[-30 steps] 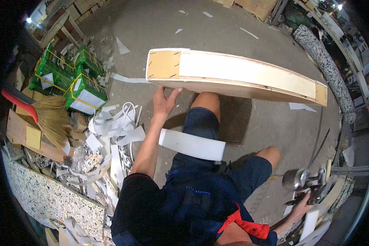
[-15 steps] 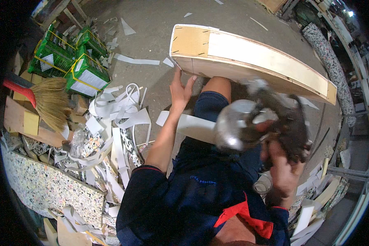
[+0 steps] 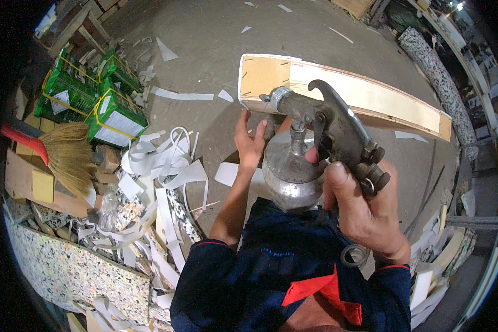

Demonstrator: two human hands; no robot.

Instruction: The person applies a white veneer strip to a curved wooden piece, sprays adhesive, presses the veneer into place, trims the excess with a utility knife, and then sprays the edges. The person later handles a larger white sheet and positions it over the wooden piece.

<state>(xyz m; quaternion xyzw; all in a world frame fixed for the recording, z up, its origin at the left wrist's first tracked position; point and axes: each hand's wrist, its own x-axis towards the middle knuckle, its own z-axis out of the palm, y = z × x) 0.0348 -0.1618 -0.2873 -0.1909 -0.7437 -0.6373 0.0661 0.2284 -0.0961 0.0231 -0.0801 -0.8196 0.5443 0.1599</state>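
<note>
A long, shallow wooden frame (image 3: 365,91) stands on its edge, a pale stapled wood face turned up and white padding along its far side. At its left end my left hand (image 3: 250,141) grips the near lower corner, thumb apart from the fingers. My right hand (image 3: 365,213) is wrapped round the handle of a worn metal spray gun (image 3: 329,119), thumb at its back near the knobs. A round metal cup (image 3: 294,174) hangs below the gun, over my lap. The gun's nozzle overlaps the left end of the frame in view; whether they touch I cannot tell.
White foam strips and scraps (image 3: 149,160) pile up on the left, beside a speckled foam sheet (image 3: 77,257), a straw broom (image 3: 66,157) and green strapped packages (image 3: 116,116). A speckled foam roll (image 3: 437,83) lies at the far right. More offcuts (image 3: 431,276) are at lower right.
The spray gun has swung left toward the frame's left end, and its cup has come with it. The frame appears slightly lower in view. My left hand keeps its place at the corner.
</note>
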